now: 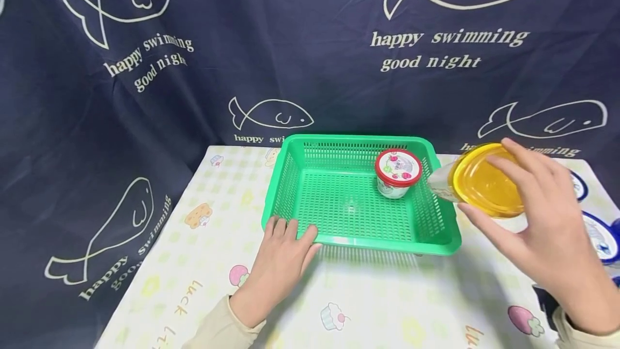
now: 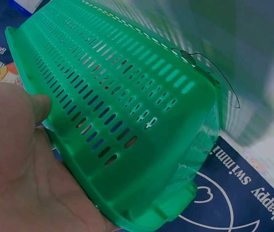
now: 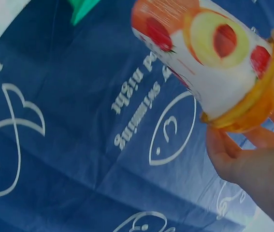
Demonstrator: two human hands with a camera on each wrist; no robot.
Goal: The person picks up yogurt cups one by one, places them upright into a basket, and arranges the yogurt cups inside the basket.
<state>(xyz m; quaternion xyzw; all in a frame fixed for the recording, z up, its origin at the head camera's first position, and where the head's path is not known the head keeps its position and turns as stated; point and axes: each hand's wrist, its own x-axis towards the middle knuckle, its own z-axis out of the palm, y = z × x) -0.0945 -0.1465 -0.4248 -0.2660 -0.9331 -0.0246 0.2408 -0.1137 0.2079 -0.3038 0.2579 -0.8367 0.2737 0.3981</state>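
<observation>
A green perforated plastic basket (image 1: 368,244) stands on the table. My left hand (image 1: 283,271) holds its near rim by the left corner, fingers over the edge; in the left wrist view the thumb (image 2: 41,107) lies against the outer wall. Inside the basket, toward the right, sits a small tub with a red lid (image 1: 399,168). Beyond the basket's right end, my right hand (image 1: 557,225) grips a plastic canister by its yellow lid (image 1: 489,185). The canister is tilted, held in the air, and has a white body with printed fruit (image 3: 219,53).
At the right edge stand tubs with blue-rimmed lids (image 1: 600,237), partly hidden by my right hand. A patterned tablecloth (image 1: 387,306) covers the table. Behind hangs a dark blue curtain (image 1: 300,42) with white fish drawings.
</observation>
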